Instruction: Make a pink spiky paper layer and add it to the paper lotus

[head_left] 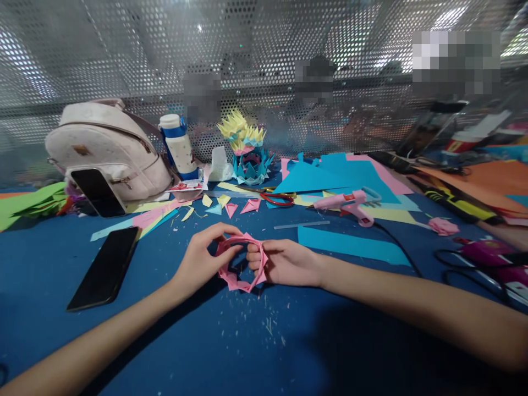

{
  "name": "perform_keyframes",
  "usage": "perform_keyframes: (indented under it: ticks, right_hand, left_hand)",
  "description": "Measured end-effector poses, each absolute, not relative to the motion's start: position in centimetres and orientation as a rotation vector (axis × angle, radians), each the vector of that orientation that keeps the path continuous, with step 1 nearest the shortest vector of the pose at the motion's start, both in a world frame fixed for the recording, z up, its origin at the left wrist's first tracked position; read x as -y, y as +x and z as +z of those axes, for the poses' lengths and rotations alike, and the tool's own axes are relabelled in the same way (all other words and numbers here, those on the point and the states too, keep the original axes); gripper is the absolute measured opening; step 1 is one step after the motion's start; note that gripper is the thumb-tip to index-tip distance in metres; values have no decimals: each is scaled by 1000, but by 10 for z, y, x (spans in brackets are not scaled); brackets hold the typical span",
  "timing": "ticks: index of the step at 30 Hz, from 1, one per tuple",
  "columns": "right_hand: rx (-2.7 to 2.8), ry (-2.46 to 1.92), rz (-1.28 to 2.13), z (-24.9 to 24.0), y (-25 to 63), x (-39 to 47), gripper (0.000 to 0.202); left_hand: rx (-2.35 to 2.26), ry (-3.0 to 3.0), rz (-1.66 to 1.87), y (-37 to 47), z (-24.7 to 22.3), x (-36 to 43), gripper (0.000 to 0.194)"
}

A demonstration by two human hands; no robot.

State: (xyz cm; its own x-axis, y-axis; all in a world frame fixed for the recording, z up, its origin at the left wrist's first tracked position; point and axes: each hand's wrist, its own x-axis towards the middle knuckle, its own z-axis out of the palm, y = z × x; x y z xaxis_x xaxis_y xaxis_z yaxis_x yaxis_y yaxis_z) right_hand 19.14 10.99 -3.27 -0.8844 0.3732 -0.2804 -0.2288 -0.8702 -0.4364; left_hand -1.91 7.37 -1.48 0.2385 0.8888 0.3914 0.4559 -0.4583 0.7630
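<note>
A pink folded-paper ring (243, 286) with pointed edges is held above the blue table (231, 352). My left hand (206, 253) pinches its upper left side, with the thumb inside the ring. On the ring's right side, the fingers of my right hand (289, 261) curl around the band. Beyond the hands lie small folded pieces, among them a pink one (251, 205) and a yellow one (207, 200). Farther back stands a blue and yellow folded-paper piece (251, 165).
Red-handled scissors (278, 198) and a pink glue gun (350, 204) with a black cord lie behind. Blue paper (352, 245) is at the right. Two phones (103, 267), a white backpack (107, 148) and a bottle (179, 146) are at the left. Another person's hand (509, 234) is at the right edge.
</note>
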Motion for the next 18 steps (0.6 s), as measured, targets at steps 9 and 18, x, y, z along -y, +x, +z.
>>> perform_keyframes:
  ticks: [9, 18]
  right_hand:
    - [622, -608, 2710, -32, 190, -110, 6]
    - [1628, -839, 1986, -27, 193, -117, 26]
  left_hand:
    - [-1315, 1843, 1062, -17, -14, -74, 12]
    - [-1222, 1393, 1087, -22, -19, -84, 23]
